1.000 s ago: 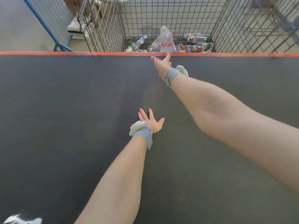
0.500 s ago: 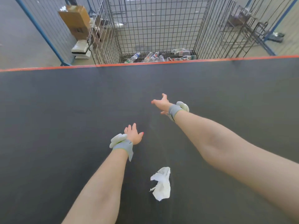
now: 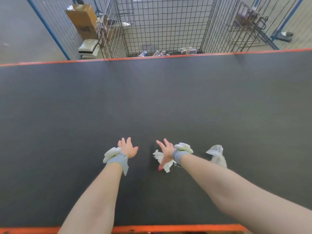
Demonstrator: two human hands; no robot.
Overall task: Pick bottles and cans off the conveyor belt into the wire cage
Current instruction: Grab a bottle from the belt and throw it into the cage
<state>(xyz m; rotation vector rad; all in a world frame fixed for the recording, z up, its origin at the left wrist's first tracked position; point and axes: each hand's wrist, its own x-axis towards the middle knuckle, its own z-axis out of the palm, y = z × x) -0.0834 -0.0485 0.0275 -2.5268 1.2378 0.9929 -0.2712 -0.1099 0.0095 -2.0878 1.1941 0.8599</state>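
Soft, even light fills the scene; the floor point(image 3: 16, 31) beyond the wire cage point(image 3: 162, 27) is pale and washed out, the conveyor belt point(image 3: 152, 98) matte and evenly dark. A faint shadow lies just left of the right hand point(image 3: 166, 152). The wide lens bows the belt's orange edges and the cage bars outward. Fingers point(image 3: 159, 143) and the far bottles point(image 3: 188, 50) look soft

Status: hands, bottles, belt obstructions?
Left hand, right hand open, empty. Bottles in wire cage, none visible on belt. Crumpled paper under right hand, plastic scrap beside.
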